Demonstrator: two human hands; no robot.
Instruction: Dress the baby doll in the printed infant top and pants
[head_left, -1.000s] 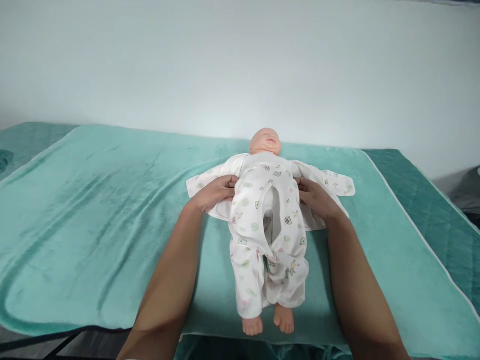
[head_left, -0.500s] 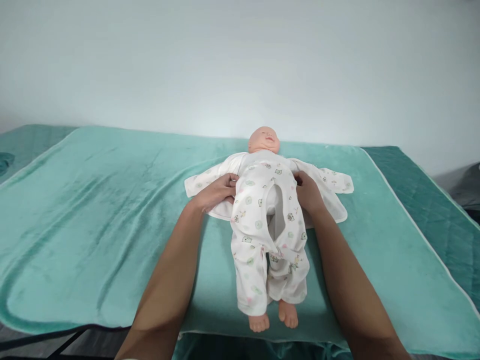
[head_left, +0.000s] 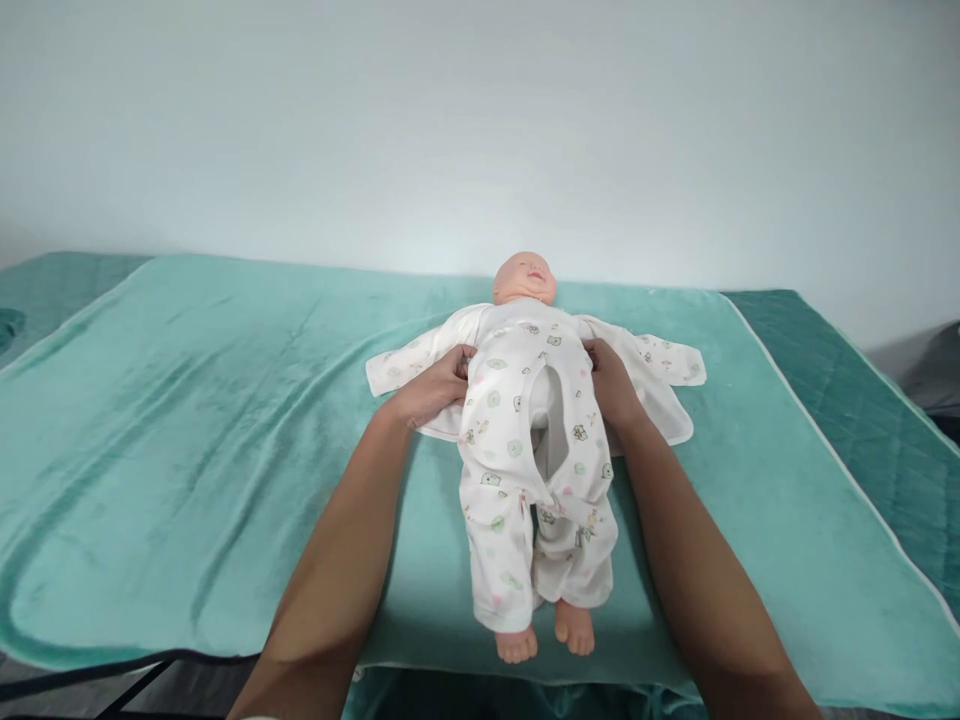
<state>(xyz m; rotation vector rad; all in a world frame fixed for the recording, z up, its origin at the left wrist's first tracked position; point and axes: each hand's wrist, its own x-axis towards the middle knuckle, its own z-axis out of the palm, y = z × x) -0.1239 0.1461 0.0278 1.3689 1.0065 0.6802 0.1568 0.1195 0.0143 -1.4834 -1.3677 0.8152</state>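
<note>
A baby doll (head_left: pixel 525 279) lies on its back, head towards the wall and bare feet towards me. It wears white printed baby pants (head_left: pixel 498 440) with an open crotch, pulled up over the belly. A white baby jacket (head_left: pixel 664 405) is spread open beneath it, its sleeves stretched out to both sides. My left hand (head_left: pixel 439 385) is closed at the pants' left side near the waist, fingers pinching the cloth. On the other side my right hand (head_left: pixel 611 380) grips the pants' edge, its fingertips partly hidden by the cloth.
A mint-green plush blanket (head_left: pixel 187 450) covers the bed or table under the doll. Darker green quilted cloth (head_left: pixel 840 400) shows at the right. A pale wall (head_left: pixel 480 130) rises behind. A dark object (head_left: pixel 934 370) stands at the right edge, and a black bar (head_left: pixel 90 680) crosses the lower left.
Very little differs. Both hands stay at the sides of the pants, and the right fingers have shifted slightly at the cloth. The view has moved by a few pixels.
</note>
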